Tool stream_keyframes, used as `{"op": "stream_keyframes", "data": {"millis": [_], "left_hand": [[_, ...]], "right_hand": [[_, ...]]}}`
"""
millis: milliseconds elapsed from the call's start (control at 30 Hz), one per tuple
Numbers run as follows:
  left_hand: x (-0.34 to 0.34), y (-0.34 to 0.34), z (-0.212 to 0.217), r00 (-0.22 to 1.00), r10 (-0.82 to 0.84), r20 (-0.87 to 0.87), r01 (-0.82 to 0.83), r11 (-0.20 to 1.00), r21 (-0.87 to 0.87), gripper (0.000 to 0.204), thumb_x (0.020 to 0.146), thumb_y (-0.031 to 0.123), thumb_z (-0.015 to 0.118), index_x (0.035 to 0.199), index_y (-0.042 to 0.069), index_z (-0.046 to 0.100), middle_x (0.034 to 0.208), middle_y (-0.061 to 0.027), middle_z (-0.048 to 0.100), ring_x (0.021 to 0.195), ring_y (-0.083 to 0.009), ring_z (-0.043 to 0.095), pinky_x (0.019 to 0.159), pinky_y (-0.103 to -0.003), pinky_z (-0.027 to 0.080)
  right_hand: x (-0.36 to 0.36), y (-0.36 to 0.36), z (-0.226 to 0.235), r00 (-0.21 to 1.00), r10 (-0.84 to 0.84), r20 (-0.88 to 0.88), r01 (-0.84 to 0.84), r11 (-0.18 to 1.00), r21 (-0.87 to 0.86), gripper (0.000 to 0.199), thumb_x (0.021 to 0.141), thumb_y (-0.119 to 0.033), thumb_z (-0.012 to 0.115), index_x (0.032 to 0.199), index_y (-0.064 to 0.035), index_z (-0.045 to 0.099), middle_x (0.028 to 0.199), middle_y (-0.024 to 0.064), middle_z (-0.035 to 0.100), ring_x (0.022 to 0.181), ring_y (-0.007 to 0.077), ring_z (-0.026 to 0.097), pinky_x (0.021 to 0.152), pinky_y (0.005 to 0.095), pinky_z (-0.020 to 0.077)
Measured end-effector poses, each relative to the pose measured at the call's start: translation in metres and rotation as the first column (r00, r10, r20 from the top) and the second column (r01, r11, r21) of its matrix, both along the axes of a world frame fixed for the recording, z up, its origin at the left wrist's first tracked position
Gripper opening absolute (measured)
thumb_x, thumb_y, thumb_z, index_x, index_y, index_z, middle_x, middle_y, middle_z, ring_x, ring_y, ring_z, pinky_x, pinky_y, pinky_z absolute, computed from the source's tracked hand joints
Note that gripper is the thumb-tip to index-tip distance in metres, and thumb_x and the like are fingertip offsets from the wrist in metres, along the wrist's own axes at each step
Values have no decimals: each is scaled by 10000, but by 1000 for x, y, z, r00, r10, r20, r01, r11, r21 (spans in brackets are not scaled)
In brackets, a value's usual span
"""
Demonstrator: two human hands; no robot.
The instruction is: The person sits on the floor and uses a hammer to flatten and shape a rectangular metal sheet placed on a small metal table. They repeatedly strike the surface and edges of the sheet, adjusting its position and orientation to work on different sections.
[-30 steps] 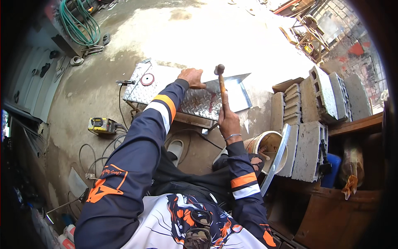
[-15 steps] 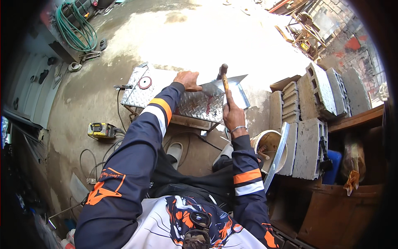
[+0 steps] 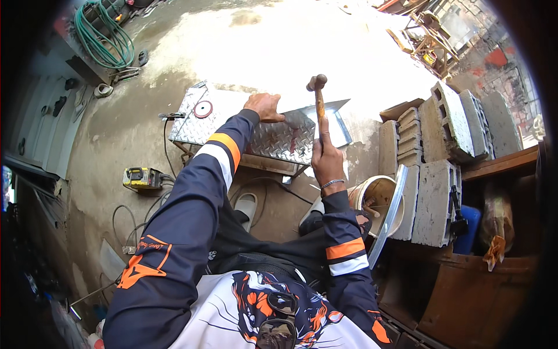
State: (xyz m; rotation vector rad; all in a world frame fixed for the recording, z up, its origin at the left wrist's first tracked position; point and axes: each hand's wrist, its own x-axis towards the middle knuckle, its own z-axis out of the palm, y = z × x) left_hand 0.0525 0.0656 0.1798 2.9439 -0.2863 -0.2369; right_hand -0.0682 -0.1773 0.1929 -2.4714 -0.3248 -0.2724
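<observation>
The disc (image 3: 203, 109) lay on the surface (image 3: 187, 125), left of the metal sheet (image 3: 334, 107); a machine (image 3: 142, 178) stood on the floor (image 3: 104, 174) to the left, the bucket (image 3: 358, 198) to the right (concrete blocks (image 3: 431, 200) just beyond it)

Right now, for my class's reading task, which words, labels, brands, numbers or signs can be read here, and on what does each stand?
None can be quoted with confidence.
Left sleeve: slanted lettering by an orange outline, too small and blurred.
Black trousers: a small white mark, too small.
Yellow-and-black box: any markings too small.
Patterned metal plate: reddish marks, unclear whether writing.
Hammer in the right hand: no lettering shows.
</observation>
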Motion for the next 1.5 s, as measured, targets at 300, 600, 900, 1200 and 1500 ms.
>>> {"op": "stream_keyframes", "data": {"millis": [300,600,900,1200,1500], "left_hand": [[-4,-2,4,1000,-11,20,11,1000,-4,666,762,526,718,1190,28,606,1021,-231,713,986,-387,690,851,-494,553],[-6,-5,3,999,-25,34,25,1000,-4,630,760,524,719,1135,27,622,1017,-223,712,970,-386,690,837,-497,553],[-5,-16,3,999,-31,42,30,999,13,612,771,524,728,1113,30,616,1004,-210,713,965,-391,690,825,-506,550],[-2,-11,2,999,-34,31,34,999,17,593,756,521,740,1072,37,607,958,-224,707,934,-409,688,805,-516,544],[-7,-17,-5,995,-79,59,77,996,40,602,756,527,731,1083,37,608,938,-219,715,907,-400,697,795,-512,548]], "right_hand": [[-5,1,14,1000,-2,-12,4,994,113,674,948,-166,549,1574,-245,312,742,277,654,698,460,670,634,547,512],[4,-16,9,996,-91,7,90,994,67,702,956,-164,557,1588,-259,266,717,275,648,666,457,665,614,553,510],[16,-34,8,995,-94,-18,94,996,5,692,959,-189,546,1589,-225,262,679,270,633,662,465,658,620,550,513],[28,-51,6,994,-112,12,112,994,-2,700,942,-123,549,1580,-237,285,747,285,647,693,460,664,645,553,504],[19,-49,11,985,-146,-90,137,986,-93,684,939,-123,542,1570,-251,312,756,308,640,704,465,667,669,570,508]]}}
